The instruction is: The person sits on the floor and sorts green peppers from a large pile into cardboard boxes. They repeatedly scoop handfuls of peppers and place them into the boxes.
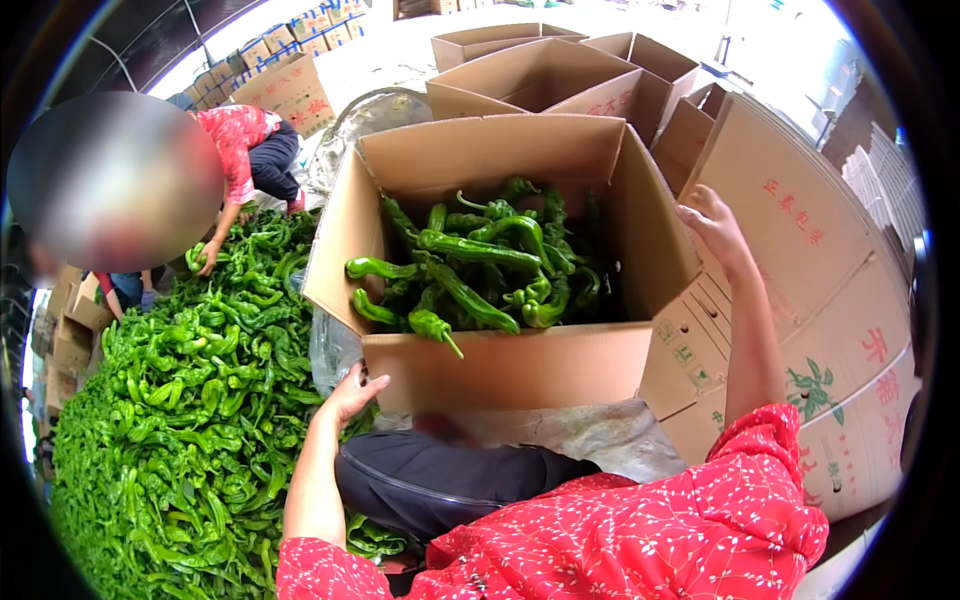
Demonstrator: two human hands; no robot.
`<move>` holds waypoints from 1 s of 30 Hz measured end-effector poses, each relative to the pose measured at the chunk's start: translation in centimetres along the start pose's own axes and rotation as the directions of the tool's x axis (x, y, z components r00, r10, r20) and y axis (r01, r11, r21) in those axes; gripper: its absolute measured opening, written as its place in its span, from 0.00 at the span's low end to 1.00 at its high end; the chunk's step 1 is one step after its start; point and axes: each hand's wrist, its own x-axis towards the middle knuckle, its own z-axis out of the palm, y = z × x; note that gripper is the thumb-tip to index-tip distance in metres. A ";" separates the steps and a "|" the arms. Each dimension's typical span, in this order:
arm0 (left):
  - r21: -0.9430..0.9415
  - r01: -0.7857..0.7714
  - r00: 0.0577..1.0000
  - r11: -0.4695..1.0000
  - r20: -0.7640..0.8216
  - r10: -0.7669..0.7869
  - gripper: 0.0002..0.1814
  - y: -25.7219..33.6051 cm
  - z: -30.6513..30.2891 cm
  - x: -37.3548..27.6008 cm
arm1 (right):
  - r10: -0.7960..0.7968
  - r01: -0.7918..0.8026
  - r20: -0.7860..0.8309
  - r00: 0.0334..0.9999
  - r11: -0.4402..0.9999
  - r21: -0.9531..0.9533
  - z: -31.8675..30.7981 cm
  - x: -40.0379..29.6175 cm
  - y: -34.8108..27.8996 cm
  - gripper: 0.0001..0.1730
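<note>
An uncovered cardboard box (495, 371) stands in front of me, its upper flaps raised. Long green peppers (487, 247) lie loosely piled inside it, some reaching over the near edge. My left hand (352, 396) is at the box's near left corner, thumb against the near flap and fingers partly hidden behind it. At the far right edge of the box is my right hand (712, 221), thumb against the wall and fingers curled on the outer side. A large heap of green peppers (195, 420) spreads along my left, beside my bent knee (450, 472).
Behind the box stand several open cardboard boxes (525, 71). Flattened printed cartons (802, 247) lean at the right. Across the heap, a person in a red top (236, 142) crouches with a hand (208, 257) on peppers. Stacked cartons (277, 37) stand at the back left.
</note>
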 end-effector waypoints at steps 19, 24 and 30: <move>-0.384 -0.036 0.984 0.923 -0.176 -0.034 0.33 6.4 -1.8 -7.6 | -0.451 0.631 0.447 0.773 0.473 -0.614 24.2 -0.4 -4.5 0.53; -0.479 -0.030 0.986 0.877 -0.160 -0.054 0.35 4.5 -1.1 -7.1 | -0.084 0.263 0.309 0.947 0.754 -0.602 17.3 6.0 4.0 0.31; -0.499 -0.081 0.984 0.863 -0.177 -0.010 0.34 5.3 -1.4 -7.2 | -0.445 0.487 0.197 0.873 0.792 -0.369 20.6 0.5 -7.6 0.37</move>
